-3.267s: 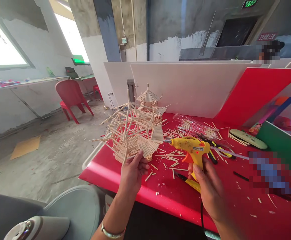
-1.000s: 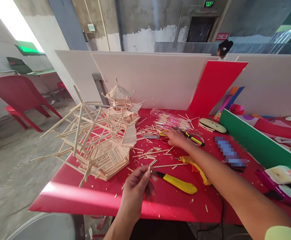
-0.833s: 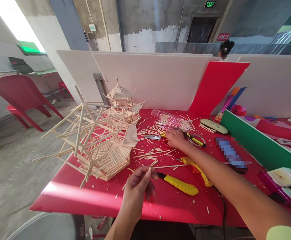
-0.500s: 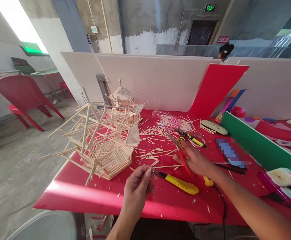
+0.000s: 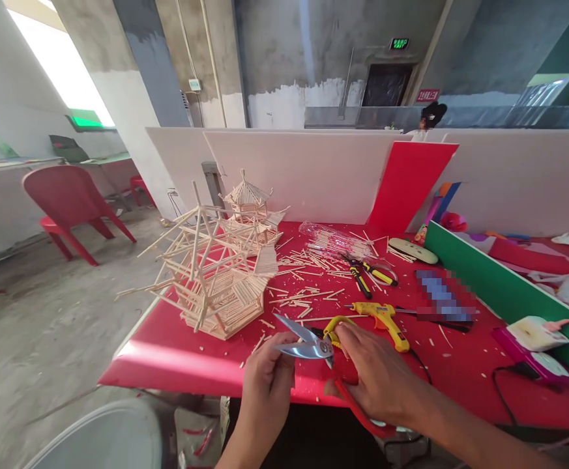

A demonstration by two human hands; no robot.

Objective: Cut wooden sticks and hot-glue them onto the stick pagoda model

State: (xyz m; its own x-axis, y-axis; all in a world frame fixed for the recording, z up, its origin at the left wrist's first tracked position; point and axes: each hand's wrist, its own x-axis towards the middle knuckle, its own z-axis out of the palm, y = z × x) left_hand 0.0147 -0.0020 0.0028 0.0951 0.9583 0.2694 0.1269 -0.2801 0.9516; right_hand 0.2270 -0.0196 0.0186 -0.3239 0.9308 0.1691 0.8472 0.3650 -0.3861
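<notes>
My right hand [image 5: 369, 368] grips a pair of scissors [image 5: 308, 346] with red and yellow handles. Their blades are spread and point left, at the fingertips of my left hand [image 5: 267, 378]. That hand is closed in a pinch on a short wooden stick, mostly hidden by the fingers and blade. Left of the hands stands a model pavilion frame [image 5: 206, 273] built of thin wooden sticks. Behind it is a smaller stick pavilion [image 5: 246, 195] with a finished-looking pointed roof. Loose cut sticks [image 5: 301, 303] lie scattered beyond my hands on the red tabletop [image 5: 167, 365].
A yellow glue gun [image 5: 382, 319] with a cord lies right of the scissors. Beyond are pliers [image 5: 360, 277], a plastic bag of sticks [image 5: 335, 241] and an oval case [image 5: 414, 251]. A green board [image 5: 499, 286] and a power strip [image 5: 533, 358] stand at right.
My right hand has brought the scissors down and left to my left hand, blades spread. The glue gun now shows fully. The yellow-handled cutter is now mostly covered by my hands.
</notes>
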